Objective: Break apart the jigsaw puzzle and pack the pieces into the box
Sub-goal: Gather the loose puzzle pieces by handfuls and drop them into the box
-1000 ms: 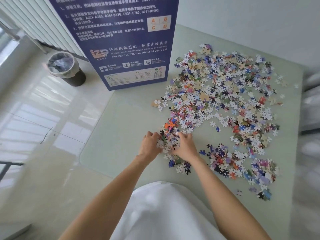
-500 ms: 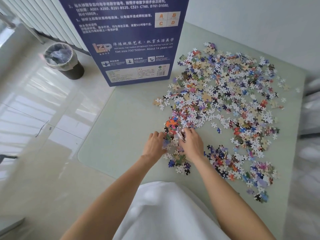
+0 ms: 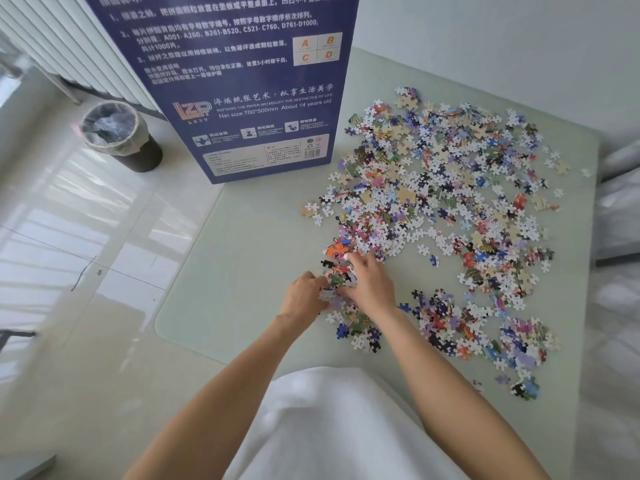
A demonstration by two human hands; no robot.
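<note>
Loose jigsaw pieces (image 3: pixel 450 188) lie spread over the pale green table (image 3: pixel 242 271), with a second heap (image 3: pixel 485 327) at the near right. A small clump of still-joined pieces (image 3: pixel 338 279) sits between my hands, just below an orange joined chunk (image 3: pixel 337 249). My left hand (image 3: pixel 304 294) grips the clump's left side with curled fingers. My right hand (image 3: pixel 372 285) holds its right side, fingers bent down over the pieces. The tall blue puzzle box (image 3: pixel 249 91) stands upright at the table's far left corner; its opening is out of view.
A lined waste bin (image 3: pixel 117 136) stands on the glossy floor left of the table. White fabric (image 3: pixel 329 427) covers my lap at the near edge. Pale bedding (image 3: pixel 620 216) borders the table's right side. A wall runs behind the table.
Both hands have crept a little farther from me along the pile's left edge, toward the orange chunk, still working the same clump. The box has not moved.
</note>
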